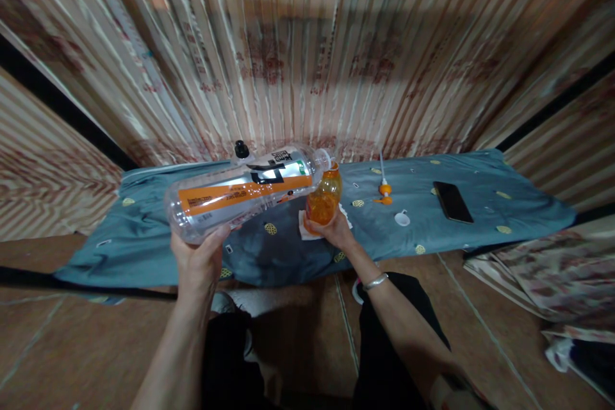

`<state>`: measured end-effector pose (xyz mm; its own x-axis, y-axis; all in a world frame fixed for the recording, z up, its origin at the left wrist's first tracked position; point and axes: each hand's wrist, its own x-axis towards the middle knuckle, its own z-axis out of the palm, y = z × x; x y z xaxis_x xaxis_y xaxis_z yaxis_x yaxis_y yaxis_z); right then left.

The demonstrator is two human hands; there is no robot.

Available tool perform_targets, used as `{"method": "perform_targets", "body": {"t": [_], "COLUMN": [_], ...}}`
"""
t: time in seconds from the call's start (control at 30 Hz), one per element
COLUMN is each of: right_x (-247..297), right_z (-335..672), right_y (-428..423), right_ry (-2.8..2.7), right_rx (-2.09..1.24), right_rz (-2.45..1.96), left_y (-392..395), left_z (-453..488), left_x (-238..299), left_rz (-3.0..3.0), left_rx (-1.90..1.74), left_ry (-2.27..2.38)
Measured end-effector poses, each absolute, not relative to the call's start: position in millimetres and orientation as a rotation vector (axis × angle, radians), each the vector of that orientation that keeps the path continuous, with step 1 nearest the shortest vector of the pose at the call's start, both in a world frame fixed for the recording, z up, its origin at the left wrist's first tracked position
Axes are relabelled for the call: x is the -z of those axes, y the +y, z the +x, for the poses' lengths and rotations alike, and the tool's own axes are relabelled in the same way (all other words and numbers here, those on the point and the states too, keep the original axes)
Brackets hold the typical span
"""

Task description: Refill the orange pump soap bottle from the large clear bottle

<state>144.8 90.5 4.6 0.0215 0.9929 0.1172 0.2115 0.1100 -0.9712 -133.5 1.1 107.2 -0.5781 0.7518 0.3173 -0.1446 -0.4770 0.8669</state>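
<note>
My left hand (199, 255) is closed around the base of a large clear plastic bottle (250, 187) with an orange and silver label. The bottle is tilted nearly flat, its open neck pointing right at the mouth of a smaller orange see-through bottle (324, 200). My right hand (331, 228) grips that orange bottle low down and keeps it upright over a white tissue (307, 230). Whether liquid is flowing between the two necks is hard to make out. An orange pump top (384, 191) with a thin pale tube lies to the right of the orange bottle.
A blue-green patterned cloth (269, 262) covers the low bench. A black phone (452, 201) lies at its right. Behind the large bottle stands something with a black cap (241, 149). Striped curtains (307, 45) hang at the back, with dark frame bars at both sides.
</note>
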Motion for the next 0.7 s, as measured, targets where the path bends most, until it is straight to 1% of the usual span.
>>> {"method": "perform_targets", "body": {"t": [0.37,0.7], "right_x": [4.7,-0.9], "right_z": [143.5,144.8], "right_y": [93.8,92.7], "right_ry": [-1.394,-1.420], "right_rx": [-0.954,-0.952], "right_rz": [-1.294,-1.303], "left_y": [1.2,1.5], "left_z": [-133.6,-135.0], "left_x": [-106.6,-106.7], "left_rz": [0.964,0.936], "left_rx": [-2.072,-2.060], "left_ry": [1.149,1.162]}}
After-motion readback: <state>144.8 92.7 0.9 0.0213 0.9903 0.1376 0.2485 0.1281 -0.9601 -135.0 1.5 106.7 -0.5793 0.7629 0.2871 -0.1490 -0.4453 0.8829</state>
